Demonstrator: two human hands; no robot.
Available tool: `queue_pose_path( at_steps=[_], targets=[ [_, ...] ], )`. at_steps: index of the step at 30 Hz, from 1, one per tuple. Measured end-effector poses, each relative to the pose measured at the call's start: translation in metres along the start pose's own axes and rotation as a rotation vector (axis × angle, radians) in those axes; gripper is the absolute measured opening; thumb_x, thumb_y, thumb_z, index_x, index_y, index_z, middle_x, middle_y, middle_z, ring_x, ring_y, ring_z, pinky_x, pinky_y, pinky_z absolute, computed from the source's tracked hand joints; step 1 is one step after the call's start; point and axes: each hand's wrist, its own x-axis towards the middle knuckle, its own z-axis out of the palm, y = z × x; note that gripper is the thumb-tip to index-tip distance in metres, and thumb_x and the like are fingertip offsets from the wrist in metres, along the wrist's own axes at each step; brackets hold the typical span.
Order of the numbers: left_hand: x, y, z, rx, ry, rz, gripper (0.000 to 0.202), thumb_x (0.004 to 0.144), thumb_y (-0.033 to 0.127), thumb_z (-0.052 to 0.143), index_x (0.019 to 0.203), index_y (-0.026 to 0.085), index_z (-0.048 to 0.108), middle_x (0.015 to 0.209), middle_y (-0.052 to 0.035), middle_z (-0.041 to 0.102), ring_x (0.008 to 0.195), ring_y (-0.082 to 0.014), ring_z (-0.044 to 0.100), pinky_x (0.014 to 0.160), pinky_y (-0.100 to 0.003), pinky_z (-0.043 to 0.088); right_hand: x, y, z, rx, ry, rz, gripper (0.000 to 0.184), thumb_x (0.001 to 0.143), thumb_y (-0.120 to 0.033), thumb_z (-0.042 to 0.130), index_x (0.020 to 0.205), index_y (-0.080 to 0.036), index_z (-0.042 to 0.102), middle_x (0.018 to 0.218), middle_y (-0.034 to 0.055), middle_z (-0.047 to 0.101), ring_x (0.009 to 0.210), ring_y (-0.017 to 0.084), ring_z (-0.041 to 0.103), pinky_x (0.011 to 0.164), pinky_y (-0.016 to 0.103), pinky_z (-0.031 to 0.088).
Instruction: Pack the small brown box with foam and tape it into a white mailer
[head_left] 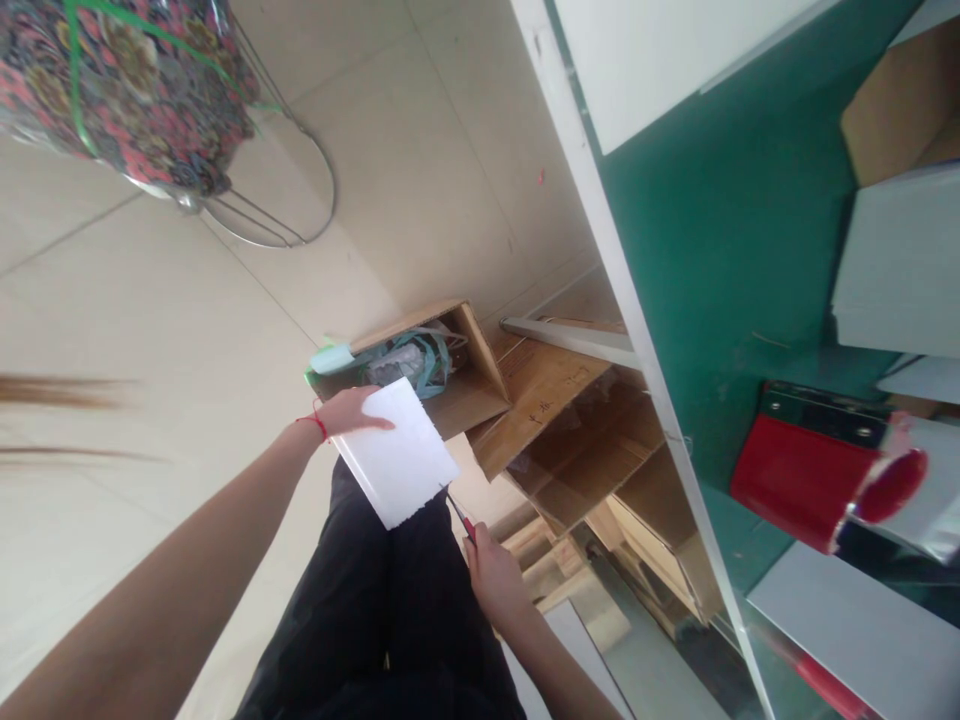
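Note:
My left hand (pixel 354 412), with a red string at the wrist, is closed on a white rectangular stack of paper or card (pixel 405 455), its thumb lying across the top face. The stack is held above my dark trousers, and its lower right edge looks ragged. In my right hand (pixel 495 575) is a slim red-handled cutting tool (pixel 469 528). Its thin dark tip meets or nearly meets the ragged edge of the stack. I cannot make out whether the tool is a knife or a pair of scissors.
A cardboard box with plastic bags (pixel 416 362) stands beyond my left hand, with more open boxes (pixel 585 460) beside it. On the right, a green-topped table (pixel 697 260) bears a red cylindrical object (pixel 802 470) and white stacks. A flower-patterned stool (pixel 150 90) stands upper left.

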Motion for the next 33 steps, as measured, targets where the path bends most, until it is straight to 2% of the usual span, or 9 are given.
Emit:
queue_pose_path(
  at_steps=[5,9,15,19,22,25,29,31,33],
  targets=[
    [-0.016,-0.010,-0.001,-0.093,0.063,-0.093,0.094,0.061,0.073,0.064,0.134,0.014,0.053,0.130,-0.0165,0.066,0.116,-0.0344,0.063,0.099,-0.039,0.049,-0.014,0.037,0.017,0.037,0.025,0.075,0.025,0.105,-0.022,0.033,0.113,-0.017,0.057,0.094,0.0112,0.074,0.089,0.027,0.074,0.068,0.030,0.049],
    [-0.041,-0.006,-0.004,-0.264,0.066,-0.152,0.092,0.056,0.070,0.070,0.128,0.015,0.055,0.119,-0.0134,0.072,0.108,-0.0331,0.068,0.087,-0.037,0.055,-0.028,0.039,-0.005,0.193,0.302,0.022,0.029,0.105,-0.030,0.032,0.112,-0.017,0.057,0.093,0.0116,0.072,0.080,0.027,0.072,0.066,0.032,0.049],
    [-0.093,0.016,-0.013,-0.610,0.185,-0.197,0.085,0.059,0.070,0.075,0.122,0.015,0.057,0.116,-0.0139,0.074,0.101,-0.0330,0.071,0.079,-0.036,0.059,-0.053,-0.001,-0.101,0.359,0.985,-0.329,0.015,0.100,-0.031,0.052,0.108,-0.019,0.058,0.089,0.0067,0.066,0.080,0.021,0.065,0.073,0.030,0.051],
    [-0.118,0.027,-0.007,-0.750,0.335,-0.202,0.079,0.061,0.070,0.076,0.120,0.021,0.060,0.122,-0.0113,0.073,0.107,-0.0335,0.069,0.087,-0.040,0.060,-0.062,-0.015,-0.188,0.271,1.471,-0.325,0.016,0.096,-0.029,0.062,0.106,-0.018,0.057,0.087,0.0050,0.061,0.080,0.020,0.060,0.076,0.032,0.049],
    [-0.131,0.039,0.003,-0.873,0.401,-0.235,0.072,0.062,0.067,0.077,0.118,0.026,0.061,0.122,-0.0063,0.073,0.111,-0.0337,0.069,0.092,-0.042,0.060,-0.054,-0.013,-0.245,0.202,1.600,-0.234,0.019,0.095,-0.032,0.061,0.105,-0.017,0.059,0.090,0.0076,0.061,0.085,0.023,0.059,0.081,0.037,0.049],
    [-0.138,0.052,0.014,-0.978,0.442,-0.251,0.068,0.066,0.061,0.077,0.121,0.026,0.060,0.124,-0.0073,0.072,0.114,-0.0344,0.068,0.095,-0.044,0.060,-0.043,-0.007,-0.281,0.150,1.539,-0.183,0.022,0.095,-0.035,0.057,0.106,-0.016,0.061,0.098,0.0116,0.063,0.096,0.027,0.058,0.089,0.043,0.049],
    [-0.137,0.065,0.034,-1.124,0.498,-0.256,0.065,0.077,0.051,0.072,0.132,0.020,0.056,0.136,-0.0122,0.064,0.122,-0.0329,0.064,0.100,-0.043,0.058,-0.044,-0.011,-0.274,0.164,1.607,-0.232,0.028,0.095,-0.035,0.059,0.115,-0.015,0.061,0.110,0.0162,0.062,0.108,0.029,0.056,0.098,0.050,0.047],
    [-0.133,0.070,0.049,-1.152,0.539,-0.276,0.066,0.084,0.049,0.064,0.140,0.018,0.049,0.144,-0.0123,0.058,0.127,-0.0304,0.060,0.102,-0.040,0.057,-0.043,-0.023,-0.238,0.318,1.637,-0.289,0.028,0.094,-0.033,0.061,0.116,-0.015,0.059,0.111,0.0163,0.061,0.109,0.028,0.058,0.098,0.050,0.049],
    [-0.130,0.076,0.067,-1.168,0.541,-0.297,0.065,0.090,0.049,0.057,0.146,0.019,0.042,0.149,-0.0110,0.053,0.130,-0.0283,0.058,0.103,-0.038,0.057,-0.032,-0.037,-0.186,0.617,1.417,-0.307,0.034,0.091,-0.037,0.064,0.117,-0.016,0.056,0.113,0.0155,0.062,0.102,0.025,0.062,0.092,0.045,0.055]
  ],
)
